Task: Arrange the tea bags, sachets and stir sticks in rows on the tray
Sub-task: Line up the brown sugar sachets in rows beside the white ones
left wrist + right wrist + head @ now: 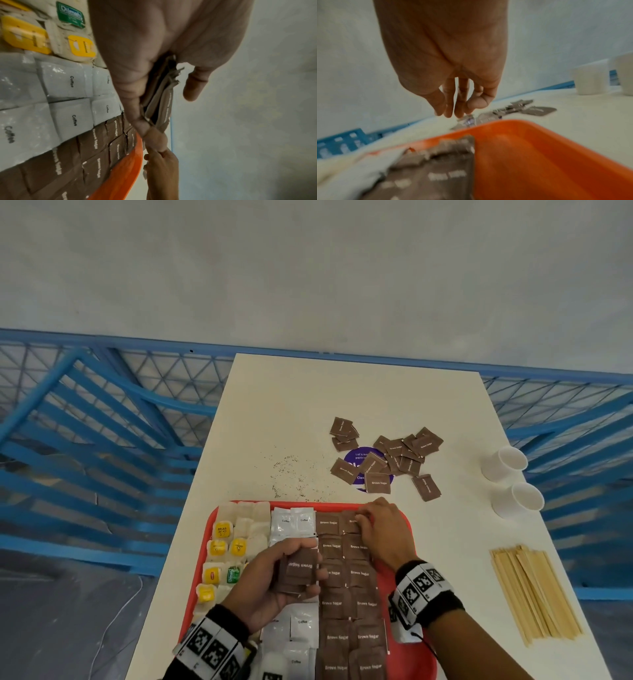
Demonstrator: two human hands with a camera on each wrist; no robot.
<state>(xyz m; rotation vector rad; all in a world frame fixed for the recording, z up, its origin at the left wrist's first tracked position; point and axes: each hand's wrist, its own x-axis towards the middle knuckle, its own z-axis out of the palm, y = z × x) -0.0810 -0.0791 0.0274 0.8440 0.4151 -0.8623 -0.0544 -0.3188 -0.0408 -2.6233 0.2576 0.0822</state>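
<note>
You are gripping a small stack of brown sugar sachets [297,573] in your left hand [274,583], fingers curled round it, hovering above the red tray [423,659]. Your right hand [382,530] is reaching to the tray's far right corner, fingers relaxed and spread, fingertips [448,111] lowering toward the top of the second brown column [363,604]. The stack is lying just left of that hand. The sachets are looking flat, papery, squarish.

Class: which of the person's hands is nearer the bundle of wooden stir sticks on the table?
Right. The right hand is over the tray's far right side, toward the stir sticks; the left hand is farther left, mid-tray.
</note>
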